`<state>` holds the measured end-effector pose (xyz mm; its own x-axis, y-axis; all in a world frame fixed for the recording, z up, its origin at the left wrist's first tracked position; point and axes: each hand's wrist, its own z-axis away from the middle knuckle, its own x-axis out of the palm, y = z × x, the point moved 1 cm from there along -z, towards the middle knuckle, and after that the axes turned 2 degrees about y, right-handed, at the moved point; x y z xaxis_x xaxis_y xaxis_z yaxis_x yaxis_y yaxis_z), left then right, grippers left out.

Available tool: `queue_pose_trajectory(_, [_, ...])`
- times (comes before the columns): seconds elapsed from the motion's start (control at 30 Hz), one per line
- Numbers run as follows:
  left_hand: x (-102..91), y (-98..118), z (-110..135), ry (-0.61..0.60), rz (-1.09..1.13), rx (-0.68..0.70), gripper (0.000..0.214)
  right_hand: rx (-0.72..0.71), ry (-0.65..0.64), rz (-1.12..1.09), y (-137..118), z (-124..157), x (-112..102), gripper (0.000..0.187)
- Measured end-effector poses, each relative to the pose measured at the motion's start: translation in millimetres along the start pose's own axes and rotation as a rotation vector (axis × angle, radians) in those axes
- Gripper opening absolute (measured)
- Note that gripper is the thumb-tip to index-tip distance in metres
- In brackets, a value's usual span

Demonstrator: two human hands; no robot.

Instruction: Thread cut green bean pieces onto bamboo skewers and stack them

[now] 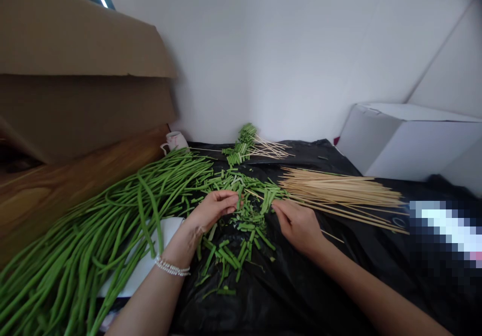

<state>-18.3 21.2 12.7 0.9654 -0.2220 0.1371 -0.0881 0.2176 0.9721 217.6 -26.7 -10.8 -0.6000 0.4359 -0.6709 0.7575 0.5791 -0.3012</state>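
Far left, long green beans (68,275) sprawl over a white sheet (171,230), loose and tangled; pulling one could drag others along, and their far ends lie close to a cup (176,140), so a tug might nudge it. Left hand (214,209): fingers pinched narrow on a short bean piece (240,194), held above the heap of cut pieces (246,226) at mid-worktop (214,316). Main hazard, in my view, is here: the bare end of a thin skewer (254,194) points towards those fingers, so a slip or a hard push could prick them. A piece pierced off-centre might also split. At the back, loaded skewers (244,142) lie crosswise on one another; lifting one could catch its neighbours. Right hand (299,224): fingers closed round the skewer, just behind a row of threaded pieces (268,199); too tight a squeeze could bruise those, too loose a hold could let the stick turn. Just beyond the hand, bare skewers (342,190) fan out unbound on black plastic; a careless sweep of the wrist would likely scatter them. White box (380,140) well apart, little concern.
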Motion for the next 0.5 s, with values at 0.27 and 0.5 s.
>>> queue_pose_trajectory(0.27, [4.8, -2.4, -0.1, -0.058, 0.184, -0.065, 0.027, 0.004, -0.093, -0.010, -6.5, -0.3, 0.1, 0.026])
queue_pose_trajectory(0.5, [5.8, -1.3, 0.6, -0.055, 0.157, -0.046, 0.026, 0.008, -0.105, 0.003, -5.9, 0.5, 1.0, 0.027])
